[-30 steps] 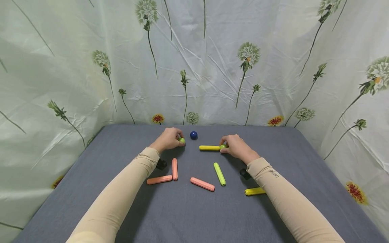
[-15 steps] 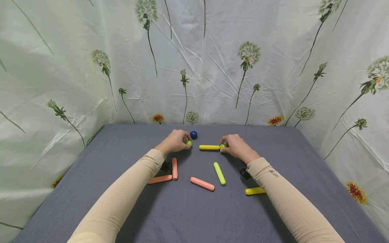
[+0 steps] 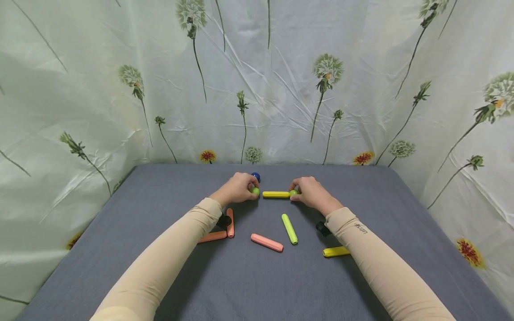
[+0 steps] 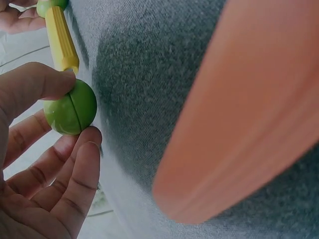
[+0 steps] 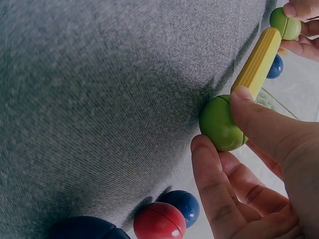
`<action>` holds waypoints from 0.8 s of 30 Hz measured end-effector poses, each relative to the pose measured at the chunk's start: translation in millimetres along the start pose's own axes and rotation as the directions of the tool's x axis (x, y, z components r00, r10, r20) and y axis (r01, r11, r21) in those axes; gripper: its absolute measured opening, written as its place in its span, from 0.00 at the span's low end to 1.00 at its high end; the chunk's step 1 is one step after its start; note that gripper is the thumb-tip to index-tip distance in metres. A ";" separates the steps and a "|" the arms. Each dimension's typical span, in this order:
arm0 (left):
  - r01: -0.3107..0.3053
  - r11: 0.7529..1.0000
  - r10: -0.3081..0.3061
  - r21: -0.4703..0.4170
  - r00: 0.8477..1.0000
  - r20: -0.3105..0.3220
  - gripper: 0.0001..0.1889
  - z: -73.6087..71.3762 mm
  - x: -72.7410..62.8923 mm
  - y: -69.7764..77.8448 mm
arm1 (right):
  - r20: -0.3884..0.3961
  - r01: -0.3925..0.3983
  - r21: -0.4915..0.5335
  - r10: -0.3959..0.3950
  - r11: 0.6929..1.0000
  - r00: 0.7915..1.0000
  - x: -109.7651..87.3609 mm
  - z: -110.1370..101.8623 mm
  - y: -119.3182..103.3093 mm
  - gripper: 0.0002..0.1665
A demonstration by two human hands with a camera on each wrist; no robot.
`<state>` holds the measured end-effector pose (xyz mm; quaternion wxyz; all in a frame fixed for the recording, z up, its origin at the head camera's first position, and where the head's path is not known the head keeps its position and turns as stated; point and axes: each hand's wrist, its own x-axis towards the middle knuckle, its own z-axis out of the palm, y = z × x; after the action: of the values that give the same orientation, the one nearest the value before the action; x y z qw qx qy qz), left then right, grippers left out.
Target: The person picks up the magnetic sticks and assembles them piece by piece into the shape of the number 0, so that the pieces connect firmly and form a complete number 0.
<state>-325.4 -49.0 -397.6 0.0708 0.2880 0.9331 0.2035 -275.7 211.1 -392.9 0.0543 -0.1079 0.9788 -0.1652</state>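
Note:
My left hand [image 3: 238, 188] pinches a green ball [image 4: 82, 107] with a seam line between thumb and fingertips. The ball is close to the left end of a yellow ribbed stick [image 3: 275, 195], with a narrow gap visible from the head. At that stick's other end, my right hand [image 3: 314, 195] pinches a second green ball [image 5: 219, 124], which appears to touch it. Just behind my left fingers lies a blue ball [image 3: 256, 176], partly covered by them. A salmon stick [image 4: 234, 129] looms large in the left wrist view.
Nearer on the grey cloth lie a salmon stick [image 3: 267, 242], a lime stick [image 3: 289, 229] and another yellow stick [image 3: 336, 252], partly under my right sleeve. More salmon sticks lie by my left forearm. The right wrist view shows a red ball [image 5: 158, 221] and dark blue balls.
My left hand has moved right with its green ball, toward the yellow stick's left end, and now partly covers the blue ball. My right hand has stayed in place.

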 end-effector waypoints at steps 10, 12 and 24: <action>-0.021 1.000 0.021 0.022 1.000 0.006 0.13 3.2 1.0 2.9 | -0.006 0.003 -0.012 -0.003 1.000 1.000 0.4 0.7 -1.6 0.16; -0.019 1.000 0.019 0.017 1.000 0.008 0.13 3.6 1.7 3.2 | -0.004 0.000 -0.012 0.000 1.000 1.000 0.7 0.8 -1.8 0.16; -0.030 0.999 0.030 0.014 1.000 0.003 0.11 5.2 2.4 7.2 | -0.007 -0.009 -0.004 0.009 1.000 1.000 0.0 1.6 0.1 0.16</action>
<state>-322.4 -40.5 -399.3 0.0671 0.3027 0.9299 0.1978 -275.5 210.6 -394.4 0.0515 -0.1028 0.9798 -0.1636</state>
